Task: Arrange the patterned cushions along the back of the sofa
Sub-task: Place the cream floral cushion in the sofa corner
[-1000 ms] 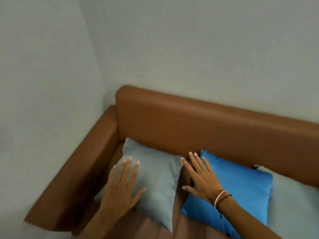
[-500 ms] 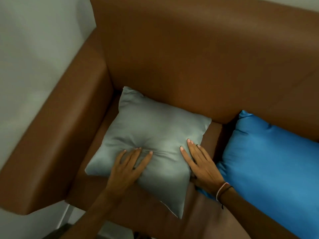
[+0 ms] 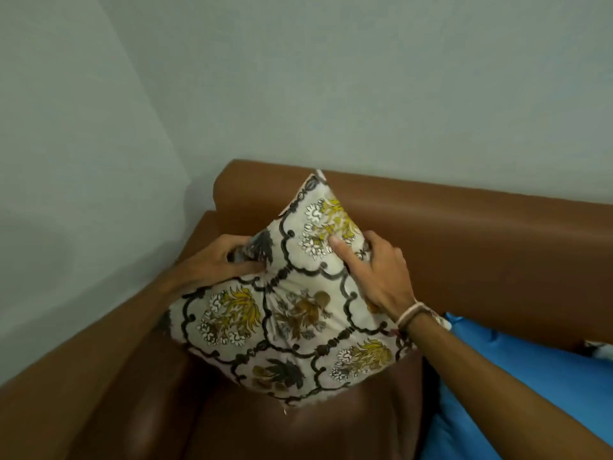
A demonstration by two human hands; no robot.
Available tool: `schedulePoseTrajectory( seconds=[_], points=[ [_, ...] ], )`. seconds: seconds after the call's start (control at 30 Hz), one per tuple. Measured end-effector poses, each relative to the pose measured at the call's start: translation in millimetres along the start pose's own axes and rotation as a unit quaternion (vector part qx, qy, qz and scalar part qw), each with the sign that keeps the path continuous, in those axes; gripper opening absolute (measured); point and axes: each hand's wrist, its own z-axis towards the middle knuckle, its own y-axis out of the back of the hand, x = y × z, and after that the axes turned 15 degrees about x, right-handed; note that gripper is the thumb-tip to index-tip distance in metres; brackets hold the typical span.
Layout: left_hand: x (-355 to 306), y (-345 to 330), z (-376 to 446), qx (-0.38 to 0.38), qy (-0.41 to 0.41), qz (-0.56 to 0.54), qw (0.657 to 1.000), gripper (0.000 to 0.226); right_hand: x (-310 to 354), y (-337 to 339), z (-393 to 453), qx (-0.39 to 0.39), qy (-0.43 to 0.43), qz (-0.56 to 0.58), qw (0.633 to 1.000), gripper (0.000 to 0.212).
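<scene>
Cotton, printed with yellow and brown flowers inside black scrolls, bunches under my fingers. My left hand [image 3: 229, 260] is closed on the patterned cushion [image 3: 292, 313] at its upper left edge, pinching a fold of the cover. My right hand [image 3: 374, 270] clasps the opposite upper edge, thumb pressed on the front face, fingers curled round behind. Between my two hands the cushion stands tilted on one corner, its top point reaching up against the backrest [image 3: 464, 240] just beyond my knuckles and its lowest corner over the brown seat [image 3: 298, 426] beneath my wrists.

I judge this to be the placing step: the cushion sits in the corner where armrest [image 3: 99, 343] meets back, but skewed. Next I would need to turn it square, press its rear face flat to the leather, then let go.

Past my right forearm lies a blue cushion [image 3: 530, 376], touching the back.
</scene>
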Motion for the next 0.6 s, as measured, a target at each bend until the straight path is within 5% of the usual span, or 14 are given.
schedulePoseTrajectory(
  seconds=[0.1, 0.17, 0.33, 0.47, 0.6],
  points=[
    [39.0, -0.7, 22.6, -0.08, 0.058, 0.022, 0.995, 0.056, -6.8, -13.6, 21.6, 0.0, -0.072, -0.013, 0.997, 0.063],
    [62.4, -21.2, 25.6, -0.055, 0.101, 0.015, 0.993, 0.091, -29.1, -23.2, 12.7, 0.078, -0.072, -0.005, 0.994, 0.073],
    [119.1, -51.2, 19.0, 0.04, 0.127, 0.195, 0.972, 0.143, -104.2, -34.1, -43.5, 0.136, -0.088, -0.059, 0.985, 0.138],
    [129.4, -53.6, 33.9, 0.062, 0.091, 0.196, 0.974, 0.144, -129.4, -43.7, -55.8, 0.144, -0.09, -0.043, 0.985, 0.154],
    [138.5, -50.4, 32.8, 0.004, 0.028, 0.134, 0.991, 0.121, -115.8, -54.2, -49.9, 0.071, -0.05, -0.046, 0.995, 0.142]
  ],
)
